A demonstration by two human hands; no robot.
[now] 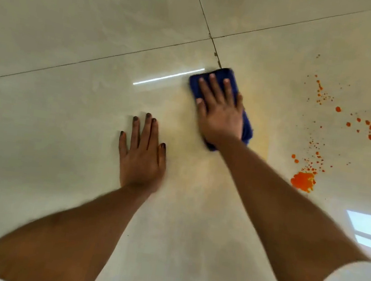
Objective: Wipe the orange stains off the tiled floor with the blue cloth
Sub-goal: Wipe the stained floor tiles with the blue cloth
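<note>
My right hand [220,112] lies flat on the folded dark blue cloth [230,80], fingers straight and spread, palm pressing it to the glossy cream tiled floor [77,22]. The cloth sits just below the crossing of the dark grout lines [212,38], its far edge close to the joint; blue fabric shows past my fingertips and along the right side of the palm.

My left hand [142,153] is planted open on the bare tile, fingers straight, nails dark, nearer to me and left of the cloth, not touching it.

Pale yellowish smear [200,165] spreads on the tile around and below the cloth.

Bright orange stains [303,180] lie well to the right of the cloth: one solid blotch near my right forearm, scattered droplets above it, a larger splash at the right edge of the frame.

Thin white light reflection [169,76] on the tile, left of the cloth. Window reflection [370,228] at lower right.
</note>
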